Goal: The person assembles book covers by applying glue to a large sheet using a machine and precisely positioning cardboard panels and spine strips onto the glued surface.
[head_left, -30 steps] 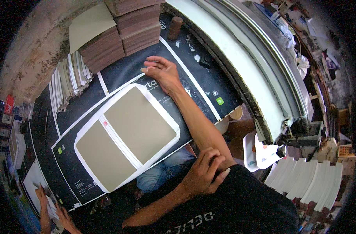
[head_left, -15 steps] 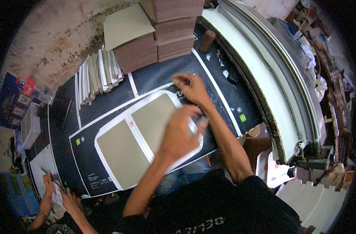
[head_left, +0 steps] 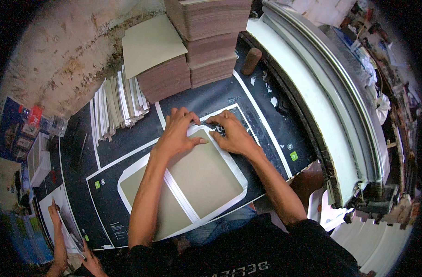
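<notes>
Two grey-brown boards lie on a white paper sheet, with a white strip (head_left: pixel 182 196) between them. The paper's white margin (head_left: pixel 238 190) frames the boards, whose corners are rounded. Both of my hands meet at the far corner of the right-hand board (head_left: pixel 206 171). My left hand (head_left: pixel 176 134) has its fingers bent over the far paper edge and its thumb lying on the board. My right hand (head_left: pixel 234 135) is curled just beside it, fingertips closed on the paper margin at the corner. The paper between the fingertips is partly hidden.
Tall stacks of grey-brown boards (head_left: pixel 162 78) stand at the back, beside a bundle of upright strips (head_left: pixel 121 104). A brown cylinder (head_left: pixel 252 61) stands near a long curved-looking white and metal machine (head_left: pixel 308 83) on the right. At lower left, another person's hands (head_left: pixel 88 263) work over a sheet.
My left hand has moved from over the right-hand board to its far corner. My right hand has come down to the same corner. The cover now lies slightly lower in view.
</notes>
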Motion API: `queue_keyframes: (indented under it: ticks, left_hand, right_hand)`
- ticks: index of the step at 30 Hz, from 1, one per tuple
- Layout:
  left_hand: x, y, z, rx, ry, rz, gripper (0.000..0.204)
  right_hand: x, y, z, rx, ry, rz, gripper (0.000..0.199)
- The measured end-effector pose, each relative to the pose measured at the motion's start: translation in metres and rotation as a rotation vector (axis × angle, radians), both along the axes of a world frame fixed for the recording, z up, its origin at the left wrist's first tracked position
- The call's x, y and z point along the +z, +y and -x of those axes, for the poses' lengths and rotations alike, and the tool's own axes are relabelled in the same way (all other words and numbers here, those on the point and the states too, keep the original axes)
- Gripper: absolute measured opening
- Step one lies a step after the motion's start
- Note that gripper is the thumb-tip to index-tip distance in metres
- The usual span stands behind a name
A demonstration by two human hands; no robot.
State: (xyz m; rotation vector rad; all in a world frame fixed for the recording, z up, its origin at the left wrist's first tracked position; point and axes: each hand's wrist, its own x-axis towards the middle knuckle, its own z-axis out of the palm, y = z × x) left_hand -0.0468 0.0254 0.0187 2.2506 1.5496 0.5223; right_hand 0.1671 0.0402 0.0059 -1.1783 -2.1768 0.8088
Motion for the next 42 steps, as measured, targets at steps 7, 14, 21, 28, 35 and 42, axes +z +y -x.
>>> queue_keyframes:
  ticks: [7,14,21,28,35,42]
  left_hand:
    - [0.002,0.001,-0.001,0.007,-0.038,0.020,0.054]
    - [-0.005,0.001,0.003,-0.001,-0.081,0.001,0.051]
    - [-0.001,0.003,0.005,-0.061,-0.060,-0.124,0.029]
    - [-0.001,0.000,0.001,-0.091,-0.076,-0.183,0.019]
    - [-0.006,-0.006,0.005,-0.104,-0.128,-0.171,0.019]
    - [0.004,-0.015,0.003,-0.099,-0.066,-0.123,0.028]
  right_hand:
    - [-0.004,0.002,0.005,0.027,0.009,-0.089,0.033]
    - [-0.005,0.017,0.016,0.101,-0.019,-0.110,0.023]
    - [-0.002,0.021,0.016,0.080,0.015,-0.052,0.021]
    - [-0.006,0.021,0.019,0.008,0.050,-0.006,0.021]
    - [-0.016,0.025,0.021,0.003,0.093,-0.015,0.020]
    - [-0.001,0.027,0.008,0.091,0.102,0.028,0.029]
